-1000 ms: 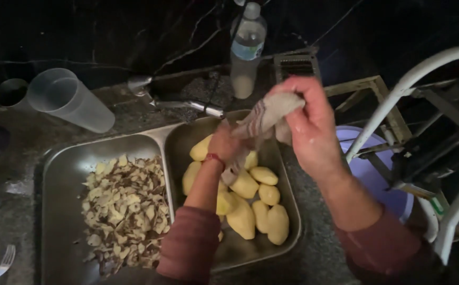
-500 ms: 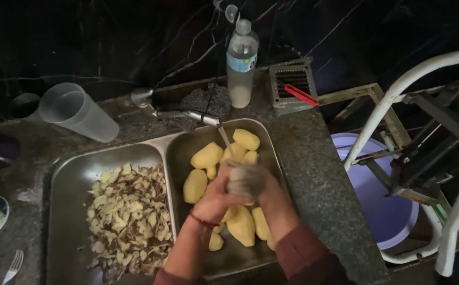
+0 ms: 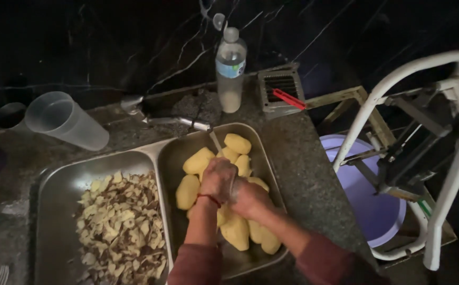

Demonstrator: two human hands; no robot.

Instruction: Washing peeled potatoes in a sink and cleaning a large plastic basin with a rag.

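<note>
Two hands meet over a metal tray [image 3: 269,174] of peeled potatoes [image 3: 198,161], the left hand [image 3: 218,178] and right hand [image 3: 248,196] pressed together, fingers curled; whether they clasp anything cannot be told. Potatoes lie directly beneath and around them. Left of the hands, a second tray [image 3: 60,184] holds peelings [image 3: 120,221]; beyond them stands a plastic bottle [image 3: 230,71].

A dark speckled stone desk [image 3: 314,158] carries two metal trays side by side, one [image 3: 55,195] heaped with peelings, one [image 3: 174,153] with peeled potatoes, beside a tipped clear plastic cup [image 3: 66,119], an upright water bottle [image 3: 230,71] and a grid cutter [image 3: 281,92].
</note>
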